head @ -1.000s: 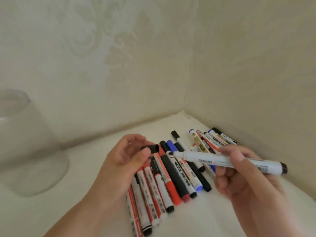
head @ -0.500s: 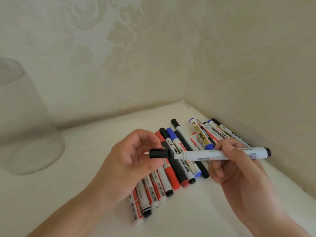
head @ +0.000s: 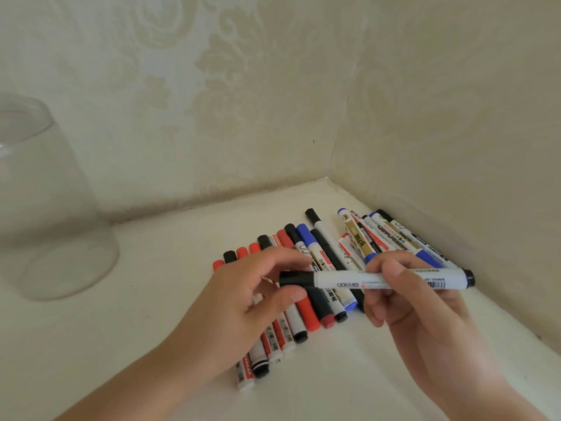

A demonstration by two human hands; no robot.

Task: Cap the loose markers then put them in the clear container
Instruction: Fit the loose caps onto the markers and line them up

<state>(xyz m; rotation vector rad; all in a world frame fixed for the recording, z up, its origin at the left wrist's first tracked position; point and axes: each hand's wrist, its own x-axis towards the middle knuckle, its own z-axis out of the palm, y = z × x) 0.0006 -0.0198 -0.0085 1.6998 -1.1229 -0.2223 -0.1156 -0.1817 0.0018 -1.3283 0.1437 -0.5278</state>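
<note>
Patterned cream wallpaper [head: 212, 86] meets a white tabletop [head: 170, 299] in a corner. From the head view, the right hand [head: 403, 299] pinches a white marker [head: 391, 279] held level above the marker pile [head: 318, 268]. Left hand [head: 243, 302] fingertips pinch its black cap [head: 296, 279]. Left of the pile, well apart, stands the clear container [head: 45, 208].

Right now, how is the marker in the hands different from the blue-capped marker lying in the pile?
The held marker is off the table, level, gripped by the right hand, with the left hand pinching its black cap; the blue-capped marker lies untouched on the table among others. The held marker runs left to right; the blue-capped one points away toward the wall. Their caps differ: black against blue. Both have white barrels with print.
</note>
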